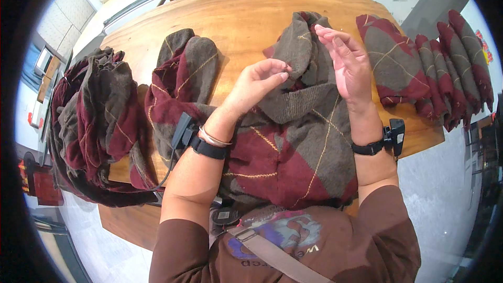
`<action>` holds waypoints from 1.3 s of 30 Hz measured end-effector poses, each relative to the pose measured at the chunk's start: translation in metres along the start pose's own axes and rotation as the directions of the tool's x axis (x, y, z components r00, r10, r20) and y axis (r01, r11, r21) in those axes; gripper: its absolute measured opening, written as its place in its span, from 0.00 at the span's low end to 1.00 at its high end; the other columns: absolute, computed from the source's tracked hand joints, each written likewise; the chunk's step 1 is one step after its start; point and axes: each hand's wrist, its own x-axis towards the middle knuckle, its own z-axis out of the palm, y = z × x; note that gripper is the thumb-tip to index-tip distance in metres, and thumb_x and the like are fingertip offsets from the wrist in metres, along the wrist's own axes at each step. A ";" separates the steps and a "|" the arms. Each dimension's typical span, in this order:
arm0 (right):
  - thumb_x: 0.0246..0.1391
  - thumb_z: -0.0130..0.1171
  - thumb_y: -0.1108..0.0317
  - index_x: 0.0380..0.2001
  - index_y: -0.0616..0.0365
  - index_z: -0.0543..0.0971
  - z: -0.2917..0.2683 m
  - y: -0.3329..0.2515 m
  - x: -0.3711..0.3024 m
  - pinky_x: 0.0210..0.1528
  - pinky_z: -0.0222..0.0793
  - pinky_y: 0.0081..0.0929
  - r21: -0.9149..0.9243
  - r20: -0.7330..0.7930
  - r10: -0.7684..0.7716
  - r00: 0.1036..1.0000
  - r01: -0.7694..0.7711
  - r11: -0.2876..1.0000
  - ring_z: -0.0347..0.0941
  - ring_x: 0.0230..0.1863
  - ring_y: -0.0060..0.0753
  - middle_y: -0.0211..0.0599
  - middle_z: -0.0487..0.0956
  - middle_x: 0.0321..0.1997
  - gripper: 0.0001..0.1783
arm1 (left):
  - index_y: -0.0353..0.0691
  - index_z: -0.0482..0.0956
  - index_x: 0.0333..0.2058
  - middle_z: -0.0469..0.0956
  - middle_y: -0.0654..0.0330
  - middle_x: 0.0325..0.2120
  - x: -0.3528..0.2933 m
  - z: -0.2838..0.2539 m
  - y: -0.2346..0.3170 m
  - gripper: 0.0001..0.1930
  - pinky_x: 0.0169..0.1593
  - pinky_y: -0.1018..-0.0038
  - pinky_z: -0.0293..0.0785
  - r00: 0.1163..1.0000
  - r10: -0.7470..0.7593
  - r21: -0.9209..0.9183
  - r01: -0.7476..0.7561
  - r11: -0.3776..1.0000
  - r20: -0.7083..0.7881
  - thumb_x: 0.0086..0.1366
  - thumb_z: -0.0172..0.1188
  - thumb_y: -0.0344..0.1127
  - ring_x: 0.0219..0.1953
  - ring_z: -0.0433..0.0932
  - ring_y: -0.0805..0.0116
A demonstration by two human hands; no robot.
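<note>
An argyle knit sweater point(314, 152) in maroon and grey-brown with yellow lines lies before me, its ribbed edge point(298, 104) bunched between my hands. My left hand point(255, 85) is just above the left side of that edge, thumb and fingertips pinched together. What they hold, if anything, is too small to make out. Raised on the other side, my right hand point(350, 68) has its fingers stretched out, close to the folded knit, and nothing shows in it. One sleeve point(183, 68) of matching knit lies doubled over to the left.
At the left edge of the wooden table point(246, 8) sits a heaped pile of similar knits point(99, 120). Several folded pieces point(393, 63) stand in a row along the right edge. Each wrist wears a strapped device; a cable hangs from the left one point(183, 131).
</note>
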 end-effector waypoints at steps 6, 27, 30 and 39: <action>0.59 0.53 0.72 0.37 0.61 0.78 0.004 -0.003 -0.006 0.49 0.68 0.22 -0.186 0.083 0.031 0.996 -0.015 0.983 0.74 0.43 0.24 0.34 0.79 0.39 0.07 | 0.42 0.77 0.40 0.75 0.73 0.30 -0.002 0.000 0.007 0.07 0.30 0.87 0.63 0.999 -0.038 -0.076 0.036 0.996 -0.028 0.63 0.58 0.34 0.29 0.70 0.86; 0.57 0.55 0.72 0.36 0.60 0.77 0.007 -0.005 -0.020 0.35 0.67 0.14 -0.466 0.173 0.321 0.931 -0.210 0.859 0.73 0.35 0.15 0.25 0.77 0.36 0.05 | 0.45 0.69 0.38 0.73 0.67 0.32 0.001 -0.005 0.002 0.07 0.25 0.84 0.68 0.998 -0.056 -0.318 0.045 0.947 -0.025 0.71 0.44 0.39 0.30 0.81 0.70; 0.54 0.57 0.75 0.35 0.64 0.78 0.002 -0.009 -0.025 0.38 0.69 0.15 -0.500 0.156 0.333 0.930 -0.216 0.839 0.72 0.34 0.15 0.28 0.78 0.32 0.06 | 0.41 0.68 0.38 0.72 0.63 0.31 0.002 -0.004 -0.001 0.09 0.24 0.84 0.69 0.998 -0.028 -0.338 0.010 0.941 -0.049 0.70 0.46 0.39 0.29 0.81 0.67; 0.50 0.57 0.79 0.35 0.62 0.76 0.004 0.001 -0.023 0.30 0.65 0.17 -0.776 0.259 0.240 0.936 0.054 0.629 0.67 0.28 0.16 0.28 0.71 0.29 0.07 | 0.43 0.69 0.39 0.75 0.65 0.36 -0.003 0.001 0.003 0.06 0.26 0.85 0.67 0.998 0.046 -0.183 -0.040 0.982 0.032 0.67 0.53 0.36 0.29 0.77 0.77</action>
